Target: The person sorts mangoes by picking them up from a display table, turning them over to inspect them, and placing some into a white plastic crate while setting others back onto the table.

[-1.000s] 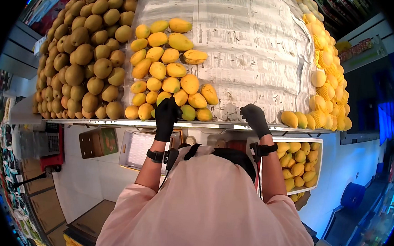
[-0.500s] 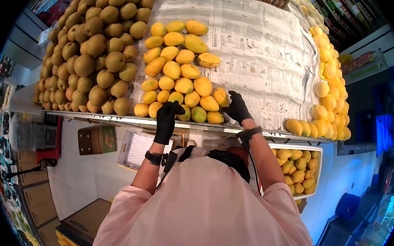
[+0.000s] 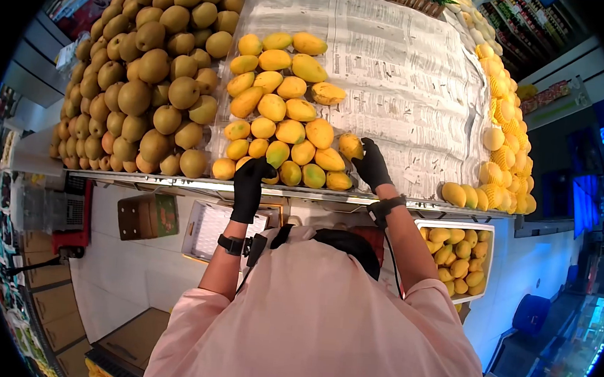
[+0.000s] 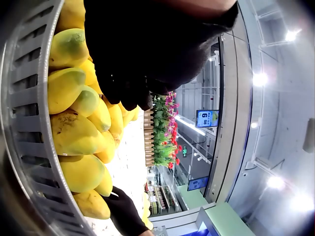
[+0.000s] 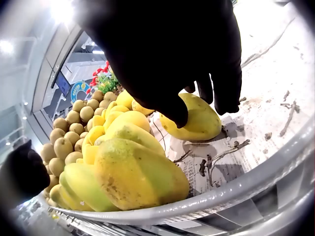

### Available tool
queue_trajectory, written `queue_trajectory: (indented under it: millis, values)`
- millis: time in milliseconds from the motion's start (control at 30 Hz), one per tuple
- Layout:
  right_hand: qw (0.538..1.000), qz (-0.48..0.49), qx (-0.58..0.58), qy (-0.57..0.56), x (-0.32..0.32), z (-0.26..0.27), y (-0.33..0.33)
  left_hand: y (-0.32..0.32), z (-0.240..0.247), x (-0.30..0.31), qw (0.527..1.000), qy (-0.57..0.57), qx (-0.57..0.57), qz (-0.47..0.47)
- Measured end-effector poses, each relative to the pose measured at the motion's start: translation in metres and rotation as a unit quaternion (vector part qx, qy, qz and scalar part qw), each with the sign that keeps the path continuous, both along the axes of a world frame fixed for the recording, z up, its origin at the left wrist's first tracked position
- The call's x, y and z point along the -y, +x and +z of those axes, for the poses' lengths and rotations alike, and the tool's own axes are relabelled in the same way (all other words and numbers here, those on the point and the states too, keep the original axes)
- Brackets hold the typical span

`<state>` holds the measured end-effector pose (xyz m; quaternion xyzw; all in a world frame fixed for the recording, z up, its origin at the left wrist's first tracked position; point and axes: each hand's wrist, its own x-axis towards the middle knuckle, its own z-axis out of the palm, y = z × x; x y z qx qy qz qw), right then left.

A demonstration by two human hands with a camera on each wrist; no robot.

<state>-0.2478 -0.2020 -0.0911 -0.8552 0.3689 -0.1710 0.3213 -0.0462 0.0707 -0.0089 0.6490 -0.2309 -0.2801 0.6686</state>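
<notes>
My right hand [image 3: 373, 167], in a black glove, holds a yellow mango [image 3: 350, 146] at the right side of the laid-out mangoes. In the right wrist view its thumb and fingers straddle that mango [image 5: 199, 120], low over the newspaper [image 5: 266, 88]. The left hand [image 3: 249, 188], also gloved in black, hovers at the front edge over the nearest row. Its fingers are loosely curled with nothing seen in them, as the left wrist view shows above the mangoes [image 4: 74, 132]. Yellow mangoes [image 3: 272, 107], some tinged green, lie in rows on the paper.
Brown round fruit [image 3: 134, 98] is heaped on the left. Netted yellow fruit [image 3: 503, 138] lines the right side. A metal rail [image 3: 399, 201] edges the stand. Below it are a crate of mangoes [image 3: 487, 271] and a white-lined box [image 3: 204, 232]. Dry stem bits [image 5: 226, 157] litter the newspaper.
My right hand moved left from over bare paper to the row's right end and took hold of a mango, now slightly apart from the others. The left hand stays near the front edge.
</notes>
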Motion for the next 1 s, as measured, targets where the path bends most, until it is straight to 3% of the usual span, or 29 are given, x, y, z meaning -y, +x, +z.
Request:
queue_trajectory:
  millis: [433,633,733,833,967,1000]
  values:
    - [0.995,0.020,-0.087,-0.038,-0.018,0.024,0.030,0.005,-0.007,-0.008,1.000,0.007,0.005,0.007]
    - [0.998,0.037,-0.011,0.047,-0.018,0.037,0.025,0.008,-0.014,-0.013,1.000,-0.003,-0.017,0.016]
    - [0.995,0.003,0.029,0.100,0.004,0.007,0.016,0.012,-0.015,-0.015,1.000,-0.001,-0.018,0.007]
    - [0.900,-0.061,0.082,0.424,0.010,0.017,0.004,0.013,-0.015,-0.015,1.000,-0.001,-0.018,0.002]
    - [0.827,-0.046,0.165,0.535,0.011,0.021,-0.013,0.012,-0.008,-0.013,1.000,0.004,-0.023,-0.007]
    - [0.827,-0.025,0.192,0.528,0.007,0.029,-0.020,0.013,-0.007,-0.012,1.000,0.011,-0.022,-0.010]
